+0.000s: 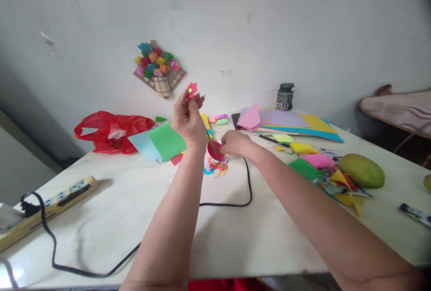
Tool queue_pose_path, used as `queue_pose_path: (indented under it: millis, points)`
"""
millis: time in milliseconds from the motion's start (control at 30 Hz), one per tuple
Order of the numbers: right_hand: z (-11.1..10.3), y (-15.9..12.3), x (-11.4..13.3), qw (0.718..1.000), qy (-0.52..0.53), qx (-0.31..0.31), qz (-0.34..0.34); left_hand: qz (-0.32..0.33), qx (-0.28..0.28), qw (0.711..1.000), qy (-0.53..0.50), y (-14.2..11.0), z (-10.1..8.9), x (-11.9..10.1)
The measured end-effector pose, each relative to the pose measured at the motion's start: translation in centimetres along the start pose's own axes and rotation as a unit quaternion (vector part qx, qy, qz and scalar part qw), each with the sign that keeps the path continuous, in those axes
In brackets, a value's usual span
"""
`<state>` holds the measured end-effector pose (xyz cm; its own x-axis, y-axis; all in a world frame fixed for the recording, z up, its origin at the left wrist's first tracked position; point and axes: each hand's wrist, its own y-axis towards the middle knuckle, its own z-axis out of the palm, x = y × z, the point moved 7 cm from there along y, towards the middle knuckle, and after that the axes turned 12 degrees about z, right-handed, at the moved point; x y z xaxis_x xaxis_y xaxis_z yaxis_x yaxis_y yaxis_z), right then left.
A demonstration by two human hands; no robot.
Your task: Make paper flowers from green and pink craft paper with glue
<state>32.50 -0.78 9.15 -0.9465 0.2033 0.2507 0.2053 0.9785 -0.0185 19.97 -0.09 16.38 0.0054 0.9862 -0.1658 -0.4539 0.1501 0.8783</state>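
Observation:
Raised above the table, my left hand (189, 118) pinches a small red paper flower (192, 90) with a pale yellow centre between thumb and fingers. My right hand (234, 143) is lower, near the tabletop, its fingers closed on the edge of a rounded dark red piece (213, 151). A thin green strip (210, 140) slants up from that red piece. Just in front lies a small pile of coloured paper flowers (215, 167). Green paper (167, 142) and light blue paper (143, 144) lie behind my left wrist.
A red plastic bag (101, 134) sits at the left, behind a power strip (67, 199). A black cord (247, 183) crosses the table. Coloured sheets (286, 119) and a dark jar (284, 97) stand at the back right. Paper scraps (340, 187) lie beside a green mango (362, 171).

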Motion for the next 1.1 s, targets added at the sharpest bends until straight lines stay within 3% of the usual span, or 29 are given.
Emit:
queue_pose_path:
  millis: [167, 367, 567, 867, 967, 1100]
  points:
    - [-0.1, -0.4, 0.1, 0.995, 0.074, 0.056, -0.025, 0.044, 0.069, 0.996, 0.029, -1.4, 0.1, -0.4]
    - [-0.7, 0.3, 0.2, 0.996, 0.083, 0.034, -0.002, 0.064, 0.152, 0.979, 0.119, -3.9, -0.8, -0.8]
    - [-1.9, 0.9, 1.1, 0.996, 0.068, -0.049, -0.019, 0.016, 0.172, 0.973, 0.152, -5.5, -1.6, -0.6]
    - [-1.7, 1.0, 0.3, 0.990, 0.100, -0.097, 0.013, 0.063, 0.172, 0.971, 0.151, -5.2, -2.2, -0.6]
    - [-1.7, 1.1, -0.1, 0.986, 0.125, -0.104, 0.019, 0.023, 0.160, 0.977, 0.139, -5.3, -2.7, 0.2]
    - [-1.5, 1.1, 0.0, 0.980, 0.165, -0.109, 0.009, -0.085, 0.139, 0.981, 0.102, -5.7, -3.3, 2.0]
